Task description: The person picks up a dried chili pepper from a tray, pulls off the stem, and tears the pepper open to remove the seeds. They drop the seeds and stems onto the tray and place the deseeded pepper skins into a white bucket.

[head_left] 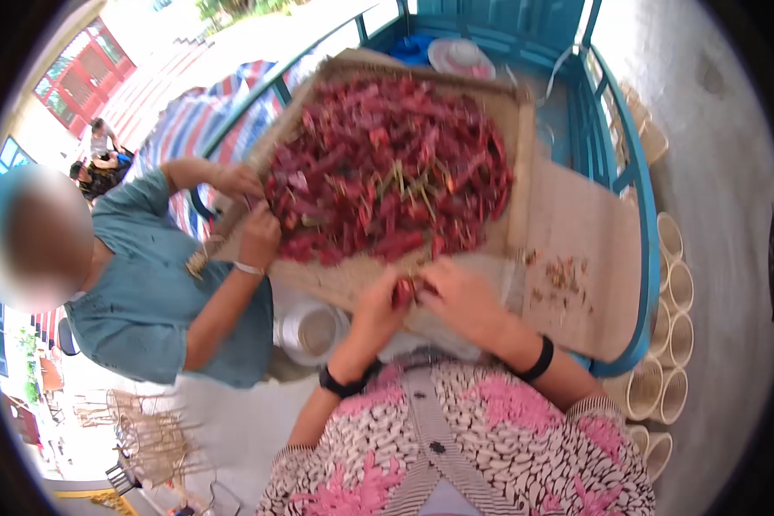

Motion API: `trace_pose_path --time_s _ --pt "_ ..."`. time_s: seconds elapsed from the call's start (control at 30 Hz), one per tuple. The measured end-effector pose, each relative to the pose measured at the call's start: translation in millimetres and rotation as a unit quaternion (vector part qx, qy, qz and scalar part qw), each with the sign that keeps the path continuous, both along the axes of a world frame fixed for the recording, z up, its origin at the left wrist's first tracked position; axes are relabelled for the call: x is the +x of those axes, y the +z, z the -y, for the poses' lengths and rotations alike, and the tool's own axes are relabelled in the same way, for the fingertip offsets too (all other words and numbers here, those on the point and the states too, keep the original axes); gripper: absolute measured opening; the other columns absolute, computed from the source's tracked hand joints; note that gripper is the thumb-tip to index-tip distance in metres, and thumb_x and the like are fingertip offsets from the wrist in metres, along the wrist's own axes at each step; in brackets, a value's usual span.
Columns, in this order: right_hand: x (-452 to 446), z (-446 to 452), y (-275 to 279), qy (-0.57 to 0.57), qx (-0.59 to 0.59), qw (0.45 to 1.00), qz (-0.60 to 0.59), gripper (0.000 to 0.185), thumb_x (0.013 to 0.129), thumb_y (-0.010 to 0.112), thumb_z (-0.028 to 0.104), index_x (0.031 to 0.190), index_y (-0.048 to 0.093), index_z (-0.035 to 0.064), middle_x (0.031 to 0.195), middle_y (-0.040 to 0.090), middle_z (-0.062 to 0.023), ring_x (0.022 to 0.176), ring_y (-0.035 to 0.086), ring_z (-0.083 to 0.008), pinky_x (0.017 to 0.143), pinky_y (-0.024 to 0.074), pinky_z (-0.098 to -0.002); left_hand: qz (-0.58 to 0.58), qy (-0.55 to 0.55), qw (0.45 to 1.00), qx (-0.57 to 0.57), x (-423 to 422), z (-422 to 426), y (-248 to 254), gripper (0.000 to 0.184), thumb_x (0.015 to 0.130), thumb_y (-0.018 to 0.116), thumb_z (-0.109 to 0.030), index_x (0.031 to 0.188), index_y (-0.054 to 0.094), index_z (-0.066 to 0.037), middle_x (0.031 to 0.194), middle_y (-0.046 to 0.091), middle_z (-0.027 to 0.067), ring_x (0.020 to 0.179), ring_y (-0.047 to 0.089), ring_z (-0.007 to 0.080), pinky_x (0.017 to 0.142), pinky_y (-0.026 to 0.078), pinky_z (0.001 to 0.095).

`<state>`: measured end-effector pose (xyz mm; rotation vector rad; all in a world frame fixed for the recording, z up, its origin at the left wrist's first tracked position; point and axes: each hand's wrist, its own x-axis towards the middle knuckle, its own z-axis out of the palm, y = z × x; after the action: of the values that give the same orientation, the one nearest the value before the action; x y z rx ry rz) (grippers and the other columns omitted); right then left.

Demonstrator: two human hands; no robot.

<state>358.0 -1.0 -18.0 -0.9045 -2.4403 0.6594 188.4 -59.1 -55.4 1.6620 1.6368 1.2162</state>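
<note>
My left hand (375, 304) is closed around a dried red chili pepper (402, 293), just in front of the tray's near edge. The fingers of my right hand (466, 298) pinch the pepper's other end, where a small brownish part shows between the hands. Just beyond them, a large heap of dried red chili peppers (378, 146) lies on a shallow tray (518, 185) with a brown lining. Several pale stems (411, 187) rest on top of the heap.
A person (168, 267) on the left has both hands at the heap's left edge. Stem scraps lie on a board (606, 318) to the right, in a blue cart (635, 284). A white bucket (288, 331) stands below the tray. Several cream pots (675, 340) line the right side.
</note>
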Motion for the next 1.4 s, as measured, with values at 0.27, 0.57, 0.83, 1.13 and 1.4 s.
trace_pose_path --time_s 0.27,0.57,0.83,1.13,1.4 --pt "-4 -3 -1 -0.017 -0.011 1.000 0.014 0.020 0.082 0.066 0.024 0.093 0.064 0.0073 0.086 0.061 -0.0135 0.081 0.061 -0.0345 0.070 0.0486 -0.0425 0.044 0.021 0.999 0.008 4 7 12 0.022 0.081 0.067 -0.004 0.102 0.058 -0.003 0.088 0.064 0.0175 0.082 0.064 0.0317 0.071 0.049 0.0352" --pt "2 -8 4 0.000 -0.121 0.991 0.053 0.021 0.079 0.063 0.018 0.094 0.064 0.0032 0.091 0.065 -0.0169 0.087 0.063 -0.0342 0.074 0.0494 -0.0426 0.054 0.010 0.998 0.025 16 10 11 0.020 0.081 0.066 -0.002 0.099 0.058 -0.003 0.087 0.063 0.0172 0.081 0.063 0.0322 0.070 0.048 0.0368" --pt "2 -16 -7 -0.009 -0.234 0.971 0.046 0.021 0.075 0.065 0.014 0.092 0.064 0.0016 0.086 0.067 -0.0179 0.084 0.065 -0.0327 0.074 0.0506 -0.0398 0.005 0.028 0.998 0.055 26 8 -5 0.015 0.082 0.062 -0.002 0.095 0.055 -0.003 0.089 0.057 0.0196 0.084 0.058 0.0400 0.071 0.046 0.0440" --pt "-1 -19 0 0.034 -0.103 0.994 0.007 0.016 0.075 0.065 0.013 0.087 0.062 0.0030 0.074 0.063 -0.0125 0.068 0.063 -0.0245 0.062 0.0483 -0.0345 0.198 0.122 0.972 0.026 29 12 -19 0.020 0.079 0.067 0.001 0.096 0.056 -0.003 0.091 0.060 0.0086 0.086 0.057 0.0176 0.077 0.046 0.0293" --pt "1 -14 18 0.002 -0.166 0.973 -0.158 0.010 0.083 0.061 0.008 0.087 0.057 0.0001 0.077 0.062 -0.0135 0.070 0.064 -0.0216 0.064 0.0489 -0.0314 0.426 -0.054 0.900 -0.074 11 5 -15 0.028 0.086 0.068 -0.003 0.110 0.053 -0.006 0.115 0.061 0.0032 0.104 0.057 0.0090 0.082 0.046 0.0228"
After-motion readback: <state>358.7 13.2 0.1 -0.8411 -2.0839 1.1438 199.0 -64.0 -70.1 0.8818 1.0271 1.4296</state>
